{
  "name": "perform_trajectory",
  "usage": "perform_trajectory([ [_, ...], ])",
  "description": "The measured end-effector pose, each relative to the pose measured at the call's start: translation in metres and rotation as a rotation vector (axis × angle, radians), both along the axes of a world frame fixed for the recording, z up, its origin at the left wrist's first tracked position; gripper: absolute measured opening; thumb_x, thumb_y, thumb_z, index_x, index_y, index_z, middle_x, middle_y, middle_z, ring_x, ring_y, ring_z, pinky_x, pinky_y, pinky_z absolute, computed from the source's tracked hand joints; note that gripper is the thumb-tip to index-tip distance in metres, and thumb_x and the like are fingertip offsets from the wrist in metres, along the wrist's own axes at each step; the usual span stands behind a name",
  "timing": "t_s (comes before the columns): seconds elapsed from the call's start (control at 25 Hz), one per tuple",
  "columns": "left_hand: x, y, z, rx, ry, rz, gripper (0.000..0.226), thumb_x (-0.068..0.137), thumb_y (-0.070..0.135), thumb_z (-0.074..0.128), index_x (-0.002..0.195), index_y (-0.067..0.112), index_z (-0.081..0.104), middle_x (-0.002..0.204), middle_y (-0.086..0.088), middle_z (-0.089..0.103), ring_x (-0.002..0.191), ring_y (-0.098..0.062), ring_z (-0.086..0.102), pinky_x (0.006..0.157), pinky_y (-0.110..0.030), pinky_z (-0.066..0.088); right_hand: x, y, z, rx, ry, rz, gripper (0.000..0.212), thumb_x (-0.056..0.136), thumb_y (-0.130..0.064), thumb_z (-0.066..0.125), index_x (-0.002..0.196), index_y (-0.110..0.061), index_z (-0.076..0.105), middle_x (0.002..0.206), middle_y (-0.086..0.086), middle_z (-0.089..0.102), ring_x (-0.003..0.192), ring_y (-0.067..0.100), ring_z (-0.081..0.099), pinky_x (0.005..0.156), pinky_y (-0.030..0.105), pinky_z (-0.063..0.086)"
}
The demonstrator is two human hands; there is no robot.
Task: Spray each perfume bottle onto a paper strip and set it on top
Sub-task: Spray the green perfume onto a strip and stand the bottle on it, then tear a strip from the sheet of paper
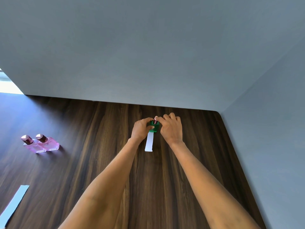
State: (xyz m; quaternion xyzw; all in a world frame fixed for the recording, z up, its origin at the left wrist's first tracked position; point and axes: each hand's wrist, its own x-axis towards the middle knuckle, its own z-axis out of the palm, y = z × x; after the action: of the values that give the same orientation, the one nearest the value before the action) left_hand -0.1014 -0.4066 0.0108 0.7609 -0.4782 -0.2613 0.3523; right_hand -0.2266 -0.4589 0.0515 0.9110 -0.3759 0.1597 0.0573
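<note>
Head view: my hands meet at the desk's (99,146) far side.
Left hand (141,129): gripping green bottle (155,127).
Right hand (170,128): pinching its cap.
Paper strip (149,142): under bottle, running toward me.

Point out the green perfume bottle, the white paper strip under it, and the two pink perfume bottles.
Green glass perfume bottle (154,128): head view, front face.
White paper strip (149,142): head view, middle of its bare length.
Two pink glass perfume bottles (49,143): head view, right bottle's body.

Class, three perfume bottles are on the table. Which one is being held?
The green bottle, gripped by the left hand and right hand over a paper strip; the two pink bottles stand untouched.
</note>
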Motion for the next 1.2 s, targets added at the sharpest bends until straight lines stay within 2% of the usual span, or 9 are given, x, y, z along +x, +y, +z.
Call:
perform_trajectory([
  [0.12,0.0,0.002,0.0,-0.007,-0.009,-0.011,0.033,0.087,0.011,0.063,0.12,0.009,0.059,0.116,-0.01,0.068,0.107,-0.026,0.064,0.096,-0.037,0.051,0.002,-0.002,0.005,0.024,0.006,0.001,0.021,0.082,-0.013,0.068,0.102,-0.018,0.071,0.092,0.008,0.071,0.09,0.028,0.06,0.071,0.039,0.049],
  [0.32,0.002,0.012,0.01,0.08,-0.036,-0.033,0.062,0.086,0.02,0.065,0.14,0.013,0.036,0.131,-0.011,0.058,0.121,-0.026,0.056,0.101,-0.041,0.045,0.007,0.008,0.019,0.016,-0.054,-0.03,0.028,0.089,-0.019,0.056,0.116,-0.018,0.064,0.104,0.01,0.069,0.095,0.029,0.059,0.072,0.038,0.048],
  [0.44,0.0,0.034,0.022,0.041,-0.082,-0.003,0.049,0.092,0.023,0.056,0.137,0.01,0.041,0.128,-0.013,0.06,0.116,-0.027,0.059,0.099,-0.044,0.048,0.018,0.035,0.024,0.12,-0.125,-0.028,0.03,0.093,-0.027,0.048,0.119,-0.018,0.06,0.11,0.008,0.066,0.103,0.026,0.057,0.08,0.037,0.047],
  [0.56,0.001,0.076,0.025,-0.047,-0.14,0.024,0.028,0.093,0.019,0.052,0.118,0.007,0.053,0.11,-0.011,0.067,0.097,-0.027,0.065,0.087,-0.044,0.053,0.036,0.081,0.018,0.234,-0.233,-0.008,0.033,0.095,-0.037,0.044,0.116,-0.018,0.061,0.112,0.007,0.066,0.108,0.025,0.055,0.086,0.037,0.047],
  [0.68,0.018,0.147,0.009,-0.036,-0.236,0.104,0.028,0.095,0.019,0.048,0.12,0.008,0.055,0.117,-0.01,0.065,0.107,-0.026,0.061,0.096,-0.04,0.046,0.061,0.143,0.003,0.402,-0.229,0.068,0.034,0.096,-0.04,0.042,0.115,-0.019,0.061,0.114,0.006,0.065,0.107,0.024,0.054,0.088,0.037,0.049],
  [0.76,0.037,0.201,-0.006,0.032,-0.33,0.173,0.028,0.096,0.021,0.046,0.121,0.012,0.054,0.119,-0.007,0.063,0.111,-0.025,0.058,0.097,-0.037,0.04,0.08,0.187,-0.011,0.476,-0.165,0.129,0.034,0.096,-0.04,0.04,0.114,-0.02,0.062,0.115,0.006,0.064,0.107,0.024,0.054,0.089,0.039,0.048],
  [0.92,0.087,0.291,-0.021,0.291,-0.495,0.41,0.024,0.093,0.026,0.043,0.114,0.019,0.055,0.116,-0.007,0.059,0.109,-0.028,0.052,0.092,-0.038,0.036,0.123,0.264,-0.032,0.667,-0.022,0.243,0.032,0.096,-0.036,0.042,0.111,-0.017,0.062,0.115,0.012,0.063,0.11,0.03,0.05,0.094,0.039,0.039],
  [1.04,0.12,0.347,-0.024,0.464,-0.48,0.593,0.034,0.088,0.03,0.055,0.118,0.015,0.051,0.119,-0.013,0.054,0.113,-0.032,0.047,0.093,-0.041,0.037,0.155,0.307,-0.04,0.782,0.074,0.288,0.031,0.097,-0.033,0.041,0.11,-0.014,0.062,0.117,0.015,0.061,0.114,0.032,0.048,0.096,0.04,0.039],
  [1.2,0.138,0.373,-0.028,0.602,-0.306,0.731,0.048,0.084,0.038,0.064,0.117,0.007,0.047,0.122,-0.018,0.053,0.118,-0.035,0.047,0.097,-0.044,0.038,0.176,0.337,-0.047,0.857,0.109,0.279,0.032,0.096,-0.031,0.04,0.112,-0.013,0.061,0.12,0.015,0.06,0.116,0.032,0.047,0.095,0.04,0.04],
])
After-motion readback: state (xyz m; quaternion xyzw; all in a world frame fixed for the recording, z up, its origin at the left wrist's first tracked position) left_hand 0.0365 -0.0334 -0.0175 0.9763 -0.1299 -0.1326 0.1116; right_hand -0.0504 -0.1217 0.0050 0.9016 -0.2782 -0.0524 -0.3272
